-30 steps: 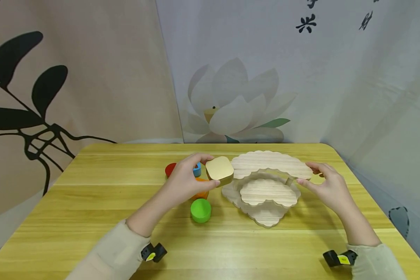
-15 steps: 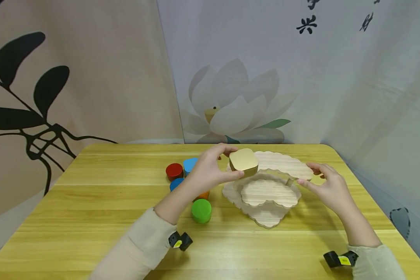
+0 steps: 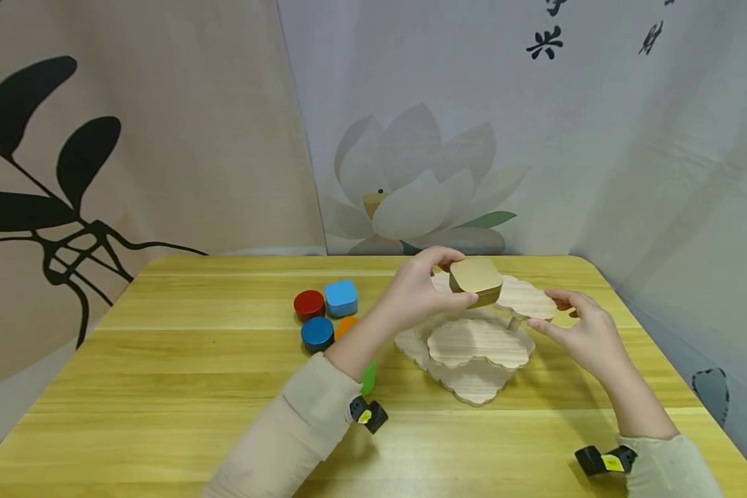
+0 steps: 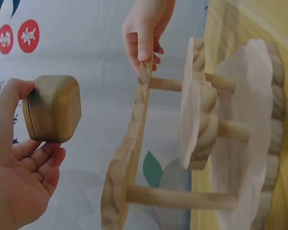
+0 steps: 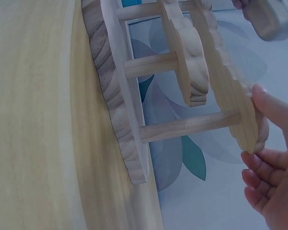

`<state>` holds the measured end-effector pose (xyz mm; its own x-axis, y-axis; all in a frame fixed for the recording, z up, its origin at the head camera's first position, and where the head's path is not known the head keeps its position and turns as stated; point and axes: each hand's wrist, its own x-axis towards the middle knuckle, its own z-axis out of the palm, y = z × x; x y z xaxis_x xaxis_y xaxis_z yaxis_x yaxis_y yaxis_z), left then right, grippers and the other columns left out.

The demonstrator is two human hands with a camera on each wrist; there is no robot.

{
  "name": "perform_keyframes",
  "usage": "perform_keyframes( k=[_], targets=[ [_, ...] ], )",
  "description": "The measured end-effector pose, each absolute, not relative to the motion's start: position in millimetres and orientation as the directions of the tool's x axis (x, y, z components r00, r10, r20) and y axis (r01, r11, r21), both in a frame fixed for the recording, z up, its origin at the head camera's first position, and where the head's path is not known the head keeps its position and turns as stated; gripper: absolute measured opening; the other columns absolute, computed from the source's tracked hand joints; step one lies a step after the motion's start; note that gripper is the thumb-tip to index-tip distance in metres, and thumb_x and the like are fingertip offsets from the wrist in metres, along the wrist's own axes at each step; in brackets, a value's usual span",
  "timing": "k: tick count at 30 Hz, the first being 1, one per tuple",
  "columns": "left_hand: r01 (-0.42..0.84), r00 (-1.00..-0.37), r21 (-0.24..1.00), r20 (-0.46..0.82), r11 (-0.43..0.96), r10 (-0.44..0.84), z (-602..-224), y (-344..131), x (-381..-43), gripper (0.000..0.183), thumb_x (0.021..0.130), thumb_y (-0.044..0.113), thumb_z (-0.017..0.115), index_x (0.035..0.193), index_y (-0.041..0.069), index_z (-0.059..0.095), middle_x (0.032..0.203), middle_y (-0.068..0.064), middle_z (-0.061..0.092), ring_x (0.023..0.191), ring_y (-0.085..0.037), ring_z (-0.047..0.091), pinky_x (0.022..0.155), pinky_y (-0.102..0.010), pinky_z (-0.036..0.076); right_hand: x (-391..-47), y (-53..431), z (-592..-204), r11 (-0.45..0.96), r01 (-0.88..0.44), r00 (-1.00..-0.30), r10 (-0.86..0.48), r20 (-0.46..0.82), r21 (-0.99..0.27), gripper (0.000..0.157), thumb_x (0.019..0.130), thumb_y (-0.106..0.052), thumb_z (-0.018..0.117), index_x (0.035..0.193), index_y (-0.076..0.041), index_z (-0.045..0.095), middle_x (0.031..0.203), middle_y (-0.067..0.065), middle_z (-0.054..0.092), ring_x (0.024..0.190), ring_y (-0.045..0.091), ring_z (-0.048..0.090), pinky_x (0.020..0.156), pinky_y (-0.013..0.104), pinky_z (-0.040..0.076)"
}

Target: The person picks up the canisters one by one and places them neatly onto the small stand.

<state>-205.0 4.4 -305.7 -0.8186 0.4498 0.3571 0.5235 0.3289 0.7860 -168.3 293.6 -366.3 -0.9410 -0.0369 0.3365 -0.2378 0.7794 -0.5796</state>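
Observation:
My left hand (image 3: 426,283) pinches a small gold tin (image 3: 476,278) with rounded corners between thumb and fingers. In the left wrist view a lid seam runs round the tin (image 4: 55,109), which hangs apart from the wood. Below it stands a tiered wooden stand (image 3: 481,340) with scalloped edges, its tiers joined by round posts (image 4: 182,197). The tin hides part of the top tier (image 3: 526,297). At that tier's right end, my right hand (image 3: 582,332) holds the edge between thumb and fingers, as the right wrist view also shows.
Left of the stand, on the wooden table (image 3: 180,387), sit a red tin (image 3: 309,305), a light blue tin (image 3: 342,298) and a dark blue tin (image 3: 317,334). An orange one (image 3: 345,326) and a green one (image 3: 369,379) are partly behind my left arm. A printed curtain (image 3: 224,138) hangs behind.
My left hand has carried the gold tin rightward from beside the stand to over its top tier. The red and blue tins have come into fuller view. My right hand stays put.

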Motion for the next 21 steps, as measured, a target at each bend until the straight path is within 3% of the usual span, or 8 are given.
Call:
perform_keyframes(
  k=[7, 21],
  targets=[
    [0.543, -0.803, 0.776, 0.371, 0.32, 0.466, -305.6, 25.4, -213.1, 0.058, 0.079, 0.032, 0.079, 0.128, 0.011, 0.056, 0.117, 0.004, 0.057, 0.107, -0.009, 0.049, 0.087, -0.023, 0.042, -169.4, 293.6, -366.1, 0.776, -0.23, -0.942, -0.024, 0.336, -0.588, 0.067, 0.083, -0.036, 0.076, 0.13, 0.005, 0.052, 0.113, 0.023, 0.055, 0.103, 0.038, 0.048, 0.083, 0.052, 0.038],
    [0.502, -0.822, 0.792, 0.312, 0.347, 0.476, -303.0, 60.6, -221.9, 0.06, 0.077, 0.036, 0.08, 0.127, 0.013, 0.058, 0.112, 0.008, 0.056, 0.104, -0.009, 0.052, 0.08, -0.021, 0.045, -170.9, 293.5, -364.7, 0.776, -0.221, -0.946, -0.024, 0.322, -0.59, 0.068, 0.083, -0.036, 0.076, 0.13, 0.006, 0.052, 0.114, 0.024, 0.054, 0.104, 0.039, 0.048, 0.083, 0.053, 0.038]
  ],
)
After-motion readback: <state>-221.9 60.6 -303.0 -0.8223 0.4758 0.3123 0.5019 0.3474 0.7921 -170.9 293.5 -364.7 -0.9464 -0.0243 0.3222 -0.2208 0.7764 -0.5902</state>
